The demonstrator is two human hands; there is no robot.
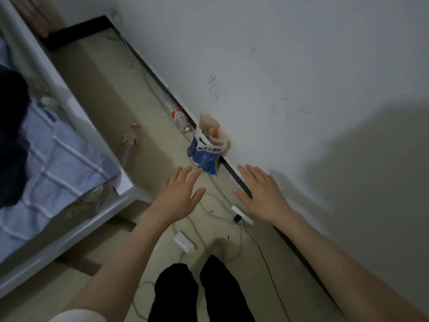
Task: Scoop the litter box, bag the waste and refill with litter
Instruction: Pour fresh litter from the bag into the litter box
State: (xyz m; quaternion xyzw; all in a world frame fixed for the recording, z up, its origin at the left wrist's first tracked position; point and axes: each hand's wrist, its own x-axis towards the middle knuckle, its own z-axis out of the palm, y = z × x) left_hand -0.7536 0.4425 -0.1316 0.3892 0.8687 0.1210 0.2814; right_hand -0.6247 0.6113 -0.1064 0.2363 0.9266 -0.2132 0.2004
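Observation:
A blue and white cat litter bag (205,154) stands open-topped on the floor against the white wall. Both my arms stretch out toward it. My left hand (180,192) hovers just below and left of the bag, fingers straight and spread, holding nothing. My right hand (261,191) is to the bag's right, over the dark baseboard, also flat and empty. Neither hand touches the bag. No litter box, scoop or waste bag is in view.
A bed (58,163) with a blue checked sheet fills the left side. A plastic bottle (181,119) and crumpled wrapper (131,138) lie on the floor beyond the bag. Power strips (184,241) and cables trail across the floor near my dark-trousered legs (199,293).

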